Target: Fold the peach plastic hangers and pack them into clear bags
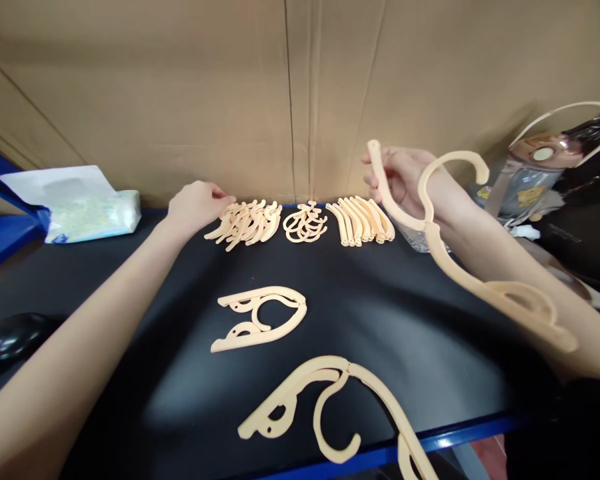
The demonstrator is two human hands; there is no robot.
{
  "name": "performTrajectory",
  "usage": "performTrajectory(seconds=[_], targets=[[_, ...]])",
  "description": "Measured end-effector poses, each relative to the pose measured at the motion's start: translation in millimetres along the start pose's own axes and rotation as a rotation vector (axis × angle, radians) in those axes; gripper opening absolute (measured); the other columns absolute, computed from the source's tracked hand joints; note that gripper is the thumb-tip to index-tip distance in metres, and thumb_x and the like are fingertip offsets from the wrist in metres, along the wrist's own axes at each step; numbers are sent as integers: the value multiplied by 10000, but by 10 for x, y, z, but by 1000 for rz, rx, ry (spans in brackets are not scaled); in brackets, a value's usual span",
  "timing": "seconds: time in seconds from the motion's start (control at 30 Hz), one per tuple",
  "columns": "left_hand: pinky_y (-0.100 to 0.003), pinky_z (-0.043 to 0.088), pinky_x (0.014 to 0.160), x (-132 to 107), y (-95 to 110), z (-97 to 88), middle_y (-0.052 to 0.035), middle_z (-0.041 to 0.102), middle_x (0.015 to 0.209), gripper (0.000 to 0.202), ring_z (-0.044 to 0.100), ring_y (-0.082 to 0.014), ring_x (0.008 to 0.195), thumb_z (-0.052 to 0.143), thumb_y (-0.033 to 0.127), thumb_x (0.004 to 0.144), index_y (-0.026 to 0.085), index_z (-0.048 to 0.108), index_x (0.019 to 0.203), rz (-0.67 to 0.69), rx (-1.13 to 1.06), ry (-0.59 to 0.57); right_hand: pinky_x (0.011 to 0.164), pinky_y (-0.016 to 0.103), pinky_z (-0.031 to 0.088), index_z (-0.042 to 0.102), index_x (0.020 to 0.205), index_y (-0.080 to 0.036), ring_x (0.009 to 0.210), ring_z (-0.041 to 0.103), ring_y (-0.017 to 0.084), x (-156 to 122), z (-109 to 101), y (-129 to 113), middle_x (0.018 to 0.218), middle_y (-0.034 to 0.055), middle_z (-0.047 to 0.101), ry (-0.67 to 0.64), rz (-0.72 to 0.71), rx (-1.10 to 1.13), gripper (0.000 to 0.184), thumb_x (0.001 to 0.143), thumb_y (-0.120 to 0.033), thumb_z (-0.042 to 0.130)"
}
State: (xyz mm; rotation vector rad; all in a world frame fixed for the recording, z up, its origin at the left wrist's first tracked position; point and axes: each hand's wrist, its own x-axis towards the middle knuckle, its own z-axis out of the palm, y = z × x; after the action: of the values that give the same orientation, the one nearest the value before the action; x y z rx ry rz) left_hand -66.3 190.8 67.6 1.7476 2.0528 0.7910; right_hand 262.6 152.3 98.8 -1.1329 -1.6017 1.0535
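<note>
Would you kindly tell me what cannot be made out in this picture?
Head view:
Left hand: too small to tell whether it grips anything.
Right hand: partly hidden behind the raised hanger.
Nearest hanger: one end cut off by the bottom edge.
Piled hooks: overlapping, so their number is hidden.
Black object: cut off by the left edge.

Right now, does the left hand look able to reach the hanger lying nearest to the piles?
Probably yes: the left hand is at the left pile, and nothing seems to lie between that pile and the hanger. Whether its fingers already pinch a piece, I cannot tell.
</note>
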Motion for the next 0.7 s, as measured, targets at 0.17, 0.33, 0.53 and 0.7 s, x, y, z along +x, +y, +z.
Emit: performTrajectory(seconds=[0.17, 0.33, 0.53, 0.7], targets=[[-411, 525, 868, -214, 367, 76, -138, 698, 1170, 419, 619, -319, 1137, 436, 524, 898, 203, 697, 963, 164, -103, -25, 817, 339, 549, 494, 1000, -206, 1116, 647, 214, 21, 31, 85, 1110, 128, 644, 208, -33, 42, 236, 983, -230, 260], [-299, 525, 608, -528, 722, 271, -126, 715, 907, 654, 676, -203, 767, 222, 608, 983, 182, 713, 920, 93, -565, -643, 817, 374, 550, 466, 1092, -233, 1137, 636, 214, 23, 76, 235, 1251, 129, 639, 266, -165, -190, 229, 981, -219, 265], [-231, 251, 414, -621, 730, 337, 5, 529, 702, 193, 347, -60, 464, 642, 398, 858, 207, 656, 882, 64, -617, -580, 728, 326, 494, 540, 877, -200, 888, 651, 206, 80, -41, 275, 987, 83, 700, 234, -221, -619, 58, 846, -241, 568], [-246, 209, 432, -693, 745, 333, 42, 475, 651, 210, 340, -62, 467, 736, 358, 771, 222, 623, 885, 83, -498, -589, 670, 303, 383, 638, 1094, -197, 783, 645, 212, -83, 89, 160, 893, 53, 730, 61, -361, -1103, 234, 937, -348, 553]])
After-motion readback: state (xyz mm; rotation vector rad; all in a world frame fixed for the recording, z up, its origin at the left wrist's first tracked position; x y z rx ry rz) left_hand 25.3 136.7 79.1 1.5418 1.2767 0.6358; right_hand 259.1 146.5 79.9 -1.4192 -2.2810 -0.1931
